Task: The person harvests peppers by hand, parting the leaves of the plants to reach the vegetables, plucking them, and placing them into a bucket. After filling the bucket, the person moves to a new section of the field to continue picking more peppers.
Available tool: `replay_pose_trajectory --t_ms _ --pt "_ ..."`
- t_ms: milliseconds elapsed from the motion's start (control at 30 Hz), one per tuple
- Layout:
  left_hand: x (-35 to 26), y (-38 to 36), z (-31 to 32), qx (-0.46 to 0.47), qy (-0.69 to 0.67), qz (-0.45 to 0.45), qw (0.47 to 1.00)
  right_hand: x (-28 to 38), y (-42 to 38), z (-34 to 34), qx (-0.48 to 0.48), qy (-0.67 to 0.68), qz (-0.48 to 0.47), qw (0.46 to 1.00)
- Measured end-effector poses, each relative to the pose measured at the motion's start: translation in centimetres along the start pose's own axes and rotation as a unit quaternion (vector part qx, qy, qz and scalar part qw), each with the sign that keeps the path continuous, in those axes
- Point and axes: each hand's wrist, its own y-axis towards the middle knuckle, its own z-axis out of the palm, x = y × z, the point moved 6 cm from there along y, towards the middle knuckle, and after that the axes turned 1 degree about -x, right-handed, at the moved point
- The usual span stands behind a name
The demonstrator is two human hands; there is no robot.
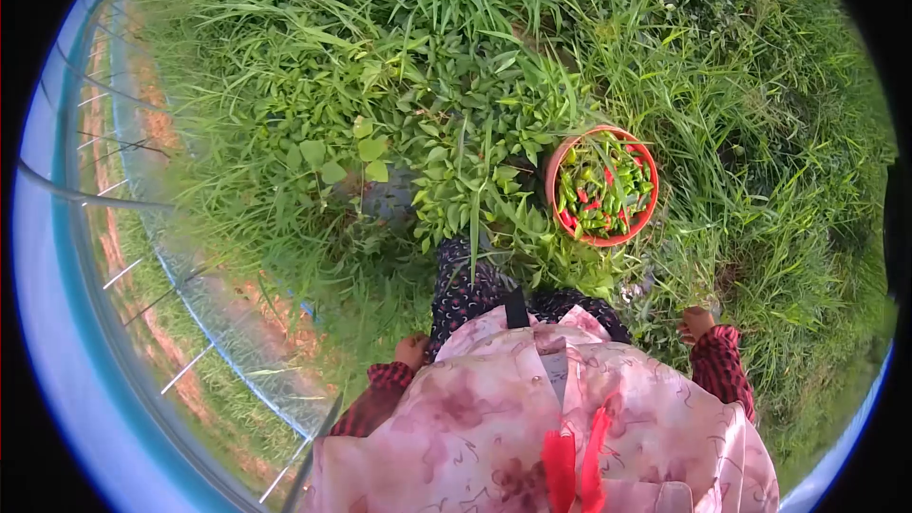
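My left hand [411, 350] hangs low beside my dark patterned trousers [463, 290], partly turned away, so its fingers cannot be made out. On the other side, my right hand [696, 323] hangs over the grass with its fingers curled in; whether anything is inside them is hidden. Ahead of my right hand and apart from it stands a round orange-red tub [554, 192]. Green chili peppers [608, 176] and several red ones fill much of it. Leafy pepper plants [451, 166] grow just left of the tub, in front of my legs.
Tall grass [760, 152] surrounds the plants, thick on the right and at the back. A blue line [214, 342] with white stakes [187, 368] runs along the left, by bare reddish soil [157, 123]. Dark sheeting [385, 198] shows between plants.
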Motion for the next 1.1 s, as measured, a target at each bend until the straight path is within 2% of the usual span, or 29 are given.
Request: replay_pose_trajectory --t_ms 67,167,267,333,400,467,533,600,633,667,733,800,833,900,1000,1033,1100 --pt "-1.5 1.5 -2.3 0.027 -0.025 0.003 0.999 3.4 -0.8 3.9 0.023 0.033 -0.029 0.999" --pt "-0.5 4.4 -5.6 0.068 -0.072 -0.039 0.994 6.7 -1.9 9.9 0.04 0.065 -0.047 0.996" --pt "-0.3 7.1 -9.1 0.071 -0.111 -0.078 0.988 8.4 -3.7 15.0 0.062 0.07 -0.056 0.994" --pt "-0.8 8.9 -11.1 0.084 -0.079 -0.082 0.99 8.6 -5.0 17.7 0.076 0.065 -0.053 0.994" --pt "-1.1 10.8 -12.7 0.071 -0.066 -0.076 0.992 10.2 -6.2 19.5 0.078 0.065 -0.147 0.984" --pt "-1.4 12.6 -13.6 0.077 -0.031 -0.063 0.995 12.6 -7.7 21.1 0.08 0.137 -0.167 0.973" --pt "-1.6 14.1 -13.7 0.081 0.003 -0.051 0.995 15.9 -8.5 22.1 0.082 0.156 -0.205 0.963" --pt "-2.0 15.0 -14.1 0.064 0.08 -0.012 0.995 19.3 -8.8 23.2 0.092 0.204 -0.27 0.936" --pt "-1.6 15.4 -14.0 0.064 0.084 -0.013 0.994 20.8 -8.5 23.7 0.103 0.188 -0.315 0.925" --pt "-1.2 15.7 -13.8 0.059 0.089 -0.021 0.994 21.9 -8.3 24.3 0.104 0.191 -0.315 0.924" --pt "-2.1 14.4 -13.1 0.049 0.094 -0.029 0.994 23.7 -8.7 25.5 0.154 0.278 -0.332 0.888" --pt "-6.3 9.9 -12.4 0.052 0.028 -0.178 0.982 23.0 -8.6 26.7 0.199 0.303 -0.271 0.892" --pt "-6.8 9.7 -12.0 0.053 0.035 -0.17 0.983 21.8 -8.0 27.3 0.227 0.32 -0.275 0.878" --pt "-6.4 8.7 -10.9 0.068 0.034 -0.176 0.981 19.1 -7.9 27.2 0.213 0.309 -0.286 0.882" --pt "-6.1 10.7 -9.6 0.047 -0.007 -0.14 0.989 17.1 -6.9 25.6 0.219 0.254 -0.302 0.892" --pt "-5.0 12.2 -9.2 0.046 -0.005 -0.124 0.991 16.4 -6.3 25.2 0.214 0.273 -0.283 0.894" --pt "-6.4 16.5 -9.9 -0.066 0.043 0.101 0.992 16.2 -5.7 23.8 0.188 0.258 -0.294 0.901"
